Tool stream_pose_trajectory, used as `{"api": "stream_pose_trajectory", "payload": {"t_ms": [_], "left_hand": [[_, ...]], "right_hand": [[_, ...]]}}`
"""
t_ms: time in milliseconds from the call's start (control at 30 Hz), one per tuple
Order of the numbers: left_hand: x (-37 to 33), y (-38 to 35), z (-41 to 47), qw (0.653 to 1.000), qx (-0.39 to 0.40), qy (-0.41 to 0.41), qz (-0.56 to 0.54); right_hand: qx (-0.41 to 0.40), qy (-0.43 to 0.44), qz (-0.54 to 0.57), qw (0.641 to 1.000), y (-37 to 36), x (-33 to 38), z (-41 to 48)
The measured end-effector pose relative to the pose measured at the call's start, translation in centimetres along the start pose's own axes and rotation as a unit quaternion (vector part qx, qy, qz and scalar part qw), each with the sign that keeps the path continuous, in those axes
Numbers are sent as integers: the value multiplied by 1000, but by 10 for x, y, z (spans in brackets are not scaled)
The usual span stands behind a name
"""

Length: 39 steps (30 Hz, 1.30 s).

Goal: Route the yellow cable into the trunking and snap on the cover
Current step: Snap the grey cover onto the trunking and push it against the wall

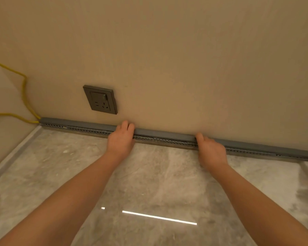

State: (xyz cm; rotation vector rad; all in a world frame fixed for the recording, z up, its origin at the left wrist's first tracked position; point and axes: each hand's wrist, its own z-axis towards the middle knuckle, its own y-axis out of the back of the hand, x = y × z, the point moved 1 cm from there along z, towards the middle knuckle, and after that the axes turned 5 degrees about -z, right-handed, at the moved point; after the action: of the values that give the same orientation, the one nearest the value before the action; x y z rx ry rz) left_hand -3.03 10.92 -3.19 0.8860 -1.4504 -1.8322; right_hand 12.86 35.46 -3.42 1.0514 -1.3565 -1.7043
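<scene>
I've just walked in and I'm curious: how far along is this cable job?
Mostly done, it seems. The yellow cable already enters the left end of the trunking, and the grey cover lies along its whole length. The left hand and right hand rest on it mid-run, apparently pressing. What remains is snapping it home; whether it has clicked, I cannot tell.

Marble floor (149, 174) before the trunking (164, 136) lies open; a wall socket (100, 99) juts above its left part, and the yellow cable (23, 91) loops beyond.
</scene>
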Motion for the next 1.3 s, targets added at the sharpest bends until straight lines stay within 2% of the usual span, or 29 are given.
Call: {"api": "stream_pose_trajectory", "payload": {"t_ms": [167,533,867,1300], "left_hand": [[-6,2,-1,1000,2,3,14],[-17,11,-2,1000,19,-15,5],[-30,11,8,998,20,-55,18],[-39,6,7,996,6,-82,21]], "right_hand": [[-24,-8,12,1000,2,-3,1],[-18,-13,12,1000,5,-5,-1],[-1,-8,-42,999,8,-14,2],[25,-10,18,999,3,-18,4]]}}
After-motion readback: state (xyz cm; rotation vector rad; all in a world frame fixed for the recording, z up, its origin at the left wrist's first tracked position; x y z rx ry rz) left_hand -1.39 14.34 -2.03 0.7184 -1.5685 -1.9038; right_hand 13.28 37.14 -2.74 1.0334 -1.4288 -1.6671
